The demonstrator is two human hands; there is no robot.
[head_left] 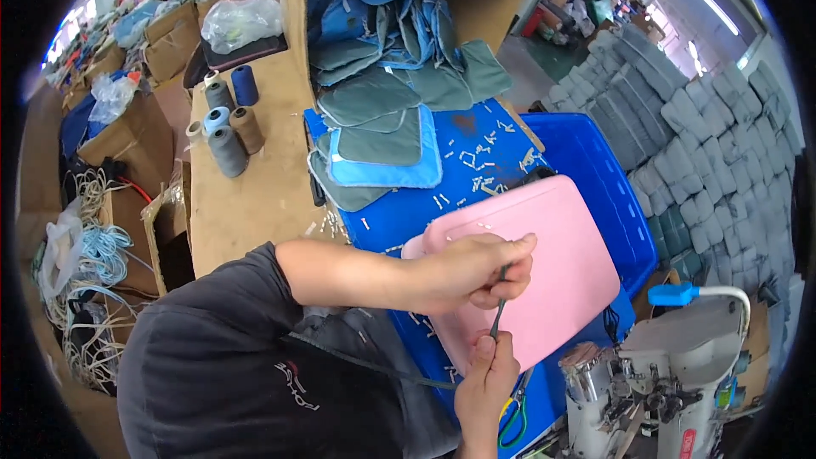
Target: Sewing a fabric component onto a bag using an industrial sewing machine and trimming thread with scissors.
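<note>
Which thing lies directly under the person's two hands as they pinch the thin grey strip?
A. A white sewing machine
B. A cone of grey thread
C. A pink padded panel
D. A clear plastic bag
C: the left hand and right hand hold the thin grey strip over the pink padded panel, which rests on the blue crate.

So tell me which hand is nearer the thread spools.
Left. The left hand lies on the pink cushion, closer to the thread spools; the right hand is lower, farther away.

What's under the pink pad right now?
The pink pad lies on a blue board strewn with small white offcuts, overhanging a blue crate. Whatever sits directly beneath it is covered.
</note>
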